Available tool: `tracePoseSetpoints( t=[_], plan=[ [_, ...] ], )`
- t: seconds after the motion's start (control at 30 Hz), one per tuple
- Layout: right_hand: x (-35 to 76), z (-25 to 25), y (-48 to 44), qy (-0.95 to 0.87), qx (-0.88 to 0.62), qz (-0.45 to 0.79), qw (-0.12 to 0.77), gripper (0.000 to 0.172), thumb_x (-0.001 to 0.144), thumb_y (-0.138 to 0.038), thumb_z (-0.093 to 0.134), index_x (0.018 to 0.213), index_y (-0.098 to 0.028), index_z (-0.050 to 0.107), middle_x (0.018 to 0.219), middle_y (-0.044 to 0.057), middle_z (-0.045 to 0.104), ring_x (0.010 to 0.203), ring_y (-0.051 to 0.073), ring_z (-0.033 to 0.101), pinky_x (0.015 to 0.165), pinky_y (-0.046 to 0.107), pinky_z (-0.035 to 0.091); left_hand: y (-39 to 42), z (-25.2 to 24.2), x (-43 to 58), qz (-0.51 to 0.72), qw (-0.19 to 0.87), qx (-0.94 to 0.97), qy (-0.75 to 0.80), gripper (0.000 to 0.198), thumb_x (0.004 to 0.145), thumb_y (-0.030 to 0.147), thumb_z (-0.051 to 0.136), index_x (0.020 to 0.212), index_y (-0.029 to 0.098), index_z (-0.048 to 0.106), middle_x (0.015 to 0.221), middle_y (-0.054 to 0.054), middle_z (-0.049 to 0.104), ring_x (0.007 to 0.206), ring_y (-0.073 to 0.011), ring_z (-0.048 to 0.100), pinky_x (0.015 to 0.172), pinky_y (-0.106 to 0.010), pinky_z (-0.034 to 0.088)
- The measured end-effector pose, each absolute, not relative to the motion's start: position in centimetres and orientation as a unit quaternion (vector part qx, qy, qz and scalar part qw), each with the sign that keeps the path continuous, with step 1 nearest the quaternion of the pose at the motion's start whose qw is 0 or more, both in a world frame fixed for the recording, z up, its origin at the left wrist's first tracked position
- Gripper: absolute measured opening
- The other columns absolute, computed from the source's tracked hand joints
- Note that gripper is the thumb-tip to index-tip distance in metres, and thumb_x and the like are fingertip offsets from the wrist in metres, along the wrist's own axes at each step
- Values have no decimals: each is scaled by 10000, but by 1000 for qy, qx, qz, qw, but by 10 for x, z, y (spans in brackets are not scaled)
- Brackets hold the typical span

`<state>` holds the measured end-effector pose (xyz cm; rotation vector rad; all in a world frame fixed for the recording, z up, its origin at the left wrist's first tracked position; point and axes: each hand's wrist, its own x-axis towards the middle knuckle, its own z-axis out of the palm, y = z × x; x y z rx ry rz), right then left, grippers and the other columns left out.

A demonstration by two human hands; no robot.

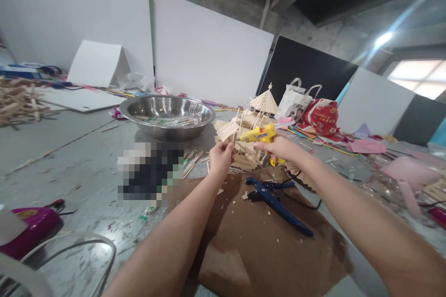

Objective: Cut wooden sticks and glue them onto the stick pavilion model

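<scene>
My right hand (278, 147) grips a yellow hot glue gun (259, 134), its nozzle pointing left towards the fingertips of my left hand (221, 157). Those left fingers are closed in a pinch on what looks like a thin wooden stick, mostly hidden by the fingers. Just behind both hands stands a small model building of pale wooden sticks (265, 102) with a pointed roof; the hands cover part of its lower front. A blue-handled cutter (278, 206) lies on a brown sheet (265, 260) beneath my forearms, among small wood scraps.
A wide steel basin (167, 134) holding bagged sticks stands behind on the left. Loose sticks (192, 164) lie beside a blurred-out dark patch. A magenta device (35, 227) and white cable (108, 241) are at near left. Bags (319, 116) and coloured paper lie at right; a dark cord trails from the glue gun.
</scene>
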<state>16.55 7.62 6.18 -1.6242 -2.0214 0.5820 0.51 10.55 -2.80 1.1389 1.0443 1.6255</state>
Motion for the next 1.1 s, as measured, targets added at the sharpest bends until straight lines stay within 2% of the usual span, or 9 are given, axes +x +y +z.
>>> tracePoseSetpoints(
  t=[0.4,0.57,0.87,1.1],
  plan=[
    [163,61,76,-748,-583,225,224,325,617,-518,543,643,-194,525,419,-60,431,281,48,383,305,194,338,104,-25,5,656,440,451,415,278,604,406,555,545,151,463,407,40,485,280,-56,407,288,-166,293],
    [163,63,78,-755,-579,220,216,331,640,-506,529,741,-193,560,404,-55,421,296,55,379,310,199,334,104,-26,5,655,436,455,416,280,606,411,552,546,151,465,409,37,489,283,-59,412,289,-168,297],
    [163,67,79,-766,-585,169,207,342,643,-532,507,692,-196,553,388,-53,398,308,66,393,346,214,357,105,-27,4,657,438,451,417,278,601,404,552,556,139,482,413,30,484,286,-55,416,293,-158,303],
    [161,68,76,-779,-564,179,210,340,635,-508,527,806,-217,564,465,-40,465,331,67,416,344,206,348,104,-26,4,654,440,450,420,280,592,411,558,551,147,476,409,32,489,286,-62,421,293,-168,307]
  ],
)
